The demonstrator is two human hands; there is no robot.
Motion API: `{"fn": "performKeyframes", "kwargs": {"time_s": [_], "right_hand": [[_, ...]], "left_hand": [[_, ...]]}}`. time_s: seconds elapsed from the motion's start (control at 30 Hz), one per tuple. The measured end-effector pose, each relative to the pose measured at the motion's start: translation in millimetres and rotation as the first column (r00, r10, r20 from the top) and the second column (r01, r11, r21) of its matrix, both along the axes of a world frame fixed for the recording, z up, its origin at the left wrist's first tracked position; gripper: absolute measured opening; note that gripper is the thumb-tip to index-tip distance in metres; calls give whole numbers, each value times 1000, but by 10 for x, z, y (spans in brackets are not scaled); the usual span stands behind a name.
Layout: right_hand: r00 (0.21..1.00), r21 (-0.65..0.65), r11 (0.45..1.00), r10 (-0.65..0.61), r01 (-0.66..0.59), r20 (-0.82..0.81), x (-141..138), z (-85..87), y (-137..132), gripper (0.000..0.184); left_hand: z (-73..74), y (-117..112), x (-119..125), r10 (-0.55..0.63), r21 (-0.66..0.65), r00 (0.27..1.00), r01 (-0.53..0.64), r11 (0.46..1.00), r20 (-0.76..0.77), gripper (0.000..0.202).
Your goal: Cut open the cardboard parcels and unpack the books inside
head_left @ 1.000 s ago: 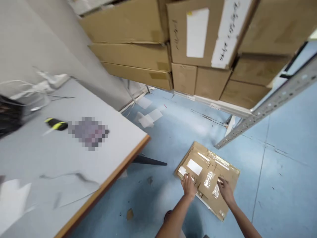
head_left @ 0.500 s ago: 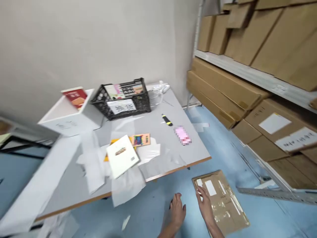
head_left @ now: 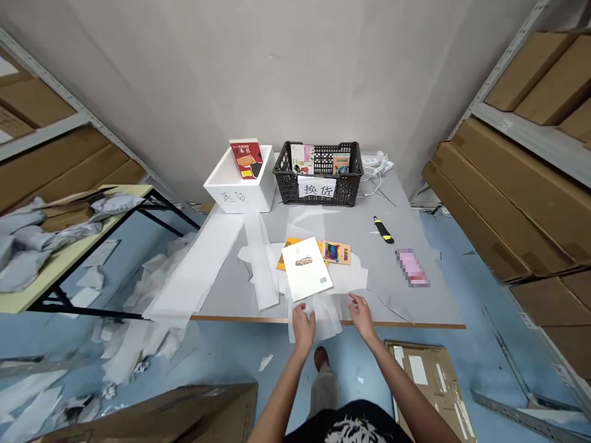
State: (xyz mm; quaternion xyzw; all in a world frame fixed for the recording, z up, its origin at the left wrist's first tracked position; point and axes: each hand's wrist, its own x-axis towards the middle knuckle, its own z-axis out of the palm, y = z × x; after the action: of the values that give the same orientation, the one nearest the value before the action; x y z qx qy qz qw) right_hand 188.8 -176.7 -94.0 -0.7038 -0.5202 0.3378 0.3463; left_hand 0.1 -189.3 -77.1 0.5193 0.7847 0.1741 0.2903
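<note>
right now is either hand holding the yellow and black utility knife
No, the utility knife lies on the grey table top, away from the left hand and right hand at its front edge.

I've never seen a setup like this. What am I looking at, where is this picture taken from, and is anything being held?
This view comes from one camera worn on a person's head, looking down at their own bare hands; no machine is involved. The left hand is on white paper at the table's edge, with the right hand just beside it. Neither clearly holds anything. On the grey table are a white book, a black plastic crate, a white box and a box cutter.
</note>
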Motion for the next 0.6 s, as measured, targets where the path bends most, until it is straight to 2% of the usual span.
{"fn": "performKeyframes", "kwargs": {"time_s": [0.1,0.2,0.4,0.6], "right_hand": [[998,-44,999,26,-23,58,-224,-62,268,39],[992,-86,995,64,-55,110,-448,-130,492,40],[976,-167,980,134,-105,172,-777,-173,816,44],[970,-238,963,168,-124,176,-799,-182,963,46]], "left_hand": [[-67,455,-339,74,-38,996,-76,996,-43,34],[-172,760,-474,119,-111,991,-125,986,-64,39],[-275,985,-418,182,-232,982,-187,955,-42,37],[-302,1178,-554,277,-277,960,-253,927,51,40]]}}
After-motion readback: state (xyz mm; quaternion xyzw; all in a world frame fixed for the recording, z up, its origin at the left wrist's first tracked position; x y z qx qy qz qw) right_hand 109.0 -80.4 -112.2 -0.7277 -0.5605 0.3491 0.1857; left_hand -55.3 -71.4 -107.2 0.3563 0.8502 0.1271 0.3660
